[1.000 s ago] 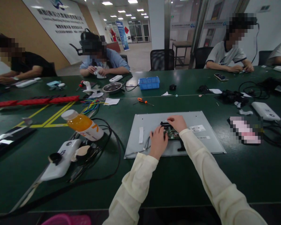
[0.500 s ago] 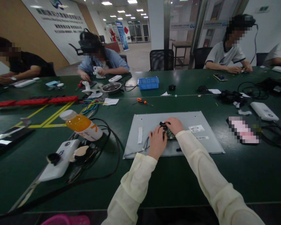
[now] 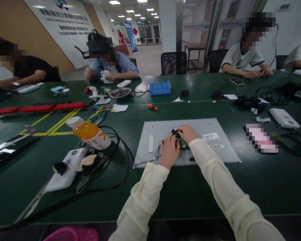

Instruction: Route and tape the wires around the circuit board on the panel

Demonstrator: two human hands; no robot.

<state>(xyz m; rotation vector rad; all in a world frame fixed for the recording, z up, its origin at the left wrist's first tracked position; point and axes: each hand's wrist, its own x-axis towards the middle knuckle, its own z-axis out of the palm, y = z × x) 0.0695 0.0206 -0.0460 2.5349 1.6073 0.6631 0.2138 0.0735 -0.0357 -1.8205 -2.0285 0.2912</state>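
Observation:
A grey flat metal panel (image 3: 163, 129) lies on the table in front of me, with a green circuit board (image 3: 184, 143) on its middle. My left hand (image 3: 170, 150) closes its fingers on the board's left side. From the right, my right hand (image 3: 187, 133) grips the board's upper edge beside a black connector (image 3: 175, 132). My hands partly cover the board. A thin grey cable (image 3: 157, 153) runs out to the left of my left hand. A white strip (image 3: 151, 144) and a white label (image 3: 211, 136) are stuck on the panel.
Left of the panel lie an orange juice bottle (image 3: 89, 133), a white power bank (image 3: 65, 170) and black cables. Beyond it are an orange screwdriver (image 3: 153, 107) and a blue basket (image 3: 159, 88). A pink phone (image 3: 261, 138) lies right. Several people sit across the table.
Both my hands stay on the circuit board with barely any shift. The view has moved slightly. Across the table, a person in blue has raised one hand.

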